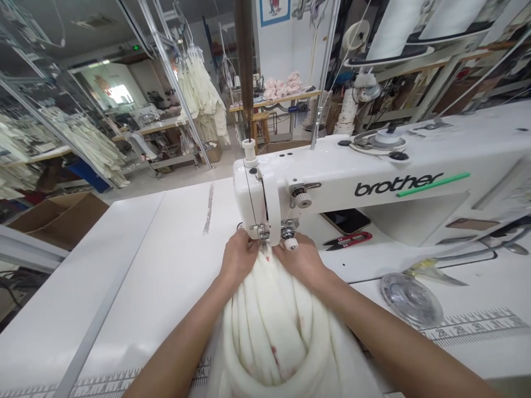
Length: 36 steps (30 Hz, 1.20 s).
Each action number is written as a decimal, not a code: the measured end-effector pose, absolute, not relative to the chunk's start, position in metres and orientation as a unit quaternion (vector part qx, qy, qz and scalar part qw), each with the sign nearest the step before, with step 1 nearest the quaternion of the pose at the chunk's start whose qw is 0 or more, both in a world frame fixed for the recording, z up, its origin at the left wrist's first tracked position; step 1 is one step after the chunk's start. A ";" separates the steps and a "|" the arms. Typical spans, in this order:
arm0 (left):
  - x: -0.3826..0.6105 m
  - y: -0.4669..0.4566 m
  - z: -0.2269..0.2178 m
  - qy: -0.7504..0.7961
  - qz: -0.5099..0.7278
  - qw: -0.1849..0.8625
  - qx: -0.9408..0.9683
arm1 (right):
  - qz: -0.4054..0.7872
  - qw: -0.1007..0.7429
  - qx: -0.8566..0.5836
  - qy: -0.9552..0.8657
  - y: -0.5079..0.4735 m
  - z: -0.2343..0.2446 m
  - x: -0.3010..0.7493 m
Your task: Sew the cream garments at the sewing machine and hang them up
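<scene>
A cream-white garment [269, 309] hangs in folds from the needle area of a white sewing machine [323, 171] toward me, with small reddish marks on it. On the left of the presser foot [264, 243], my left hand [239, 255] is closed on the gathered cloth. My right hand [301, 258] grips the cloth on the other side, partly behind the machine's tension knob. The fingertips of both hands are partly hidden by the machine head and the fabric. A small red spot shows on the cloth just below the foot.
Red thread snips [349, 241] and a dark phone [346, 220] lie under the machine arm. A clear round plastic case [410, 298] sits at the right, near a printed ruler strip [477, 325]. A cardboard box [62, 218] stands beyond the table's left edge.
</scene>
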State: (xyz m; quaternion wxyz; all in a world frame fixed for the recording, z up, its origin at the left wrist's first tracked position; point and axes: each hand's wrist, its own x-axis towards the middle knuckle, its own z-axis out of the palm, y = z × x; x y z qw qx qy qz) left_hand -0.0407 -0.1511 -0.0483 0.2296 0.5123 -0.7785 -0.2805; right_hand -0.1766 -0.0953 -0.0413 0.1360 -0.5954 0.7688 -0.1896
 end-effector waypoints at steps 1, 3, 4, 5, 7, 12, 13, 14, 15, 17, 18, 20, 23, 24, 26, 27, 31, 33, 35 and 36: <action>-0.041 -0.152 -0.049 -0.778 -0.282 0.230 0.512 | -0.192 0.138 -0.597 0.767 -0.095 -0.042 -0.177; -0.040 -0.152 -0.050 -0.778 -0.286 0.235 0.507 | -0.202 0.142 -0.602 0.759 -0.094 -0.044 -0.179; -0.040 -0.152 -0.051 -0.780 -0.288 0.239 0.502 | -0.210 0.144 -0.608 0.752 -0.092 -0.044 -0.181; -0.039 -0.152 -0.052 -0.782 -0.290 0.243 0.496 | -0.222 0.146 -0.617 0.741 -0.089 -0.044 -0.183; -0.037 -0.152 -0.054 -0.785 -0.293 0.250 0.485 | -0.248 0.148 -0.639 0.713 -0.084 -0.044 -0.189; -0.036 -0.157 -0.061 -0.792 -0.301 0.255 0.465 | -0.280 0.136 -0.667 0.676 -0.079 -0.048 -0.200; -0.036 -0.158 -0.062 -0.793 -0.305 0.252 0.462 | -0.283 0.135 -0.667 0.676 -0.079 -0.049 -0.200; -0.037 -0.158 -0.062 -0.795 -0.309 0.249 0.459 | -0.286 0.134 -0.666 0.675 -0.080 -0.050 -0.200; -0.037 -0.159 -0.062 -0.795 -0.313 0.248 0.456 | -0.289 0.135 -0.664 0.676 -0.081 -0.051 -0.200; -0.036 -0.159 -0.061 -0.797 -0.318 0.246 0.451 | -0.293 0.140 -0.658 0.680 -0.081 -0.052 -0.198; -0.036 -0.158 -0.061 -0.797 -0.318 0.244 0.451 | -0.294 0.143 -0.654 0.682 -0.081 -0.052 -0.198; -0.035 -0.158 -0.060 -0.798 -0.321 0.236 0.454 | -0.296 0.150 -0.648 0.685 -0.080 -0.051 -0.196; -0.035 -0.158 -0.060 -0.802 -0.325 0.226 0.448 | -0.298 0.158 -0.642 0.689 -0.080 -0.049 -0.196; -0.035 -0.159 -0.061 -0.804 -0.323 0.224 0.446 | -0.299 0.161 -0.641 0.689 -0.079 -0.048 -0.196; -0.035 -0.160 -0.064 -0.809 -0.314 0.219 0.446 | -0.302 0.165 -0.643 0.684 -0.078 -0.047 -0.198; -0.035 -0.160 -0.065 -0.810 -0.311 0.216 0.448 | -0.305 0.167 -0.648 0.678 -0.078 -0.046 -0.198; -0.034 -0.162 -0.067 -0.818 -0.308 0.211 0.438 | -0.314 0.167 -0.661 0.661 -0.075 -0.045 -0.198; -0.034 -0.161 -0.067 -0.822 -0.297 0.213 0.437 | -0.312 0.160 -0.652 0.672 -0.075 -0.047 -0.196; -0.036 -0.159 -0.066 -0.820 -0.288 0.213 0.447 | -0.304 0.152 -0.643 0.686 -0.078 -0.049 -0.194; -0.037 -0.158 -0.065 -0.818 -0.286 0.212 0.452 | -0.301 0.148 -0.641 0.690 -0.079 -0.050 -0.193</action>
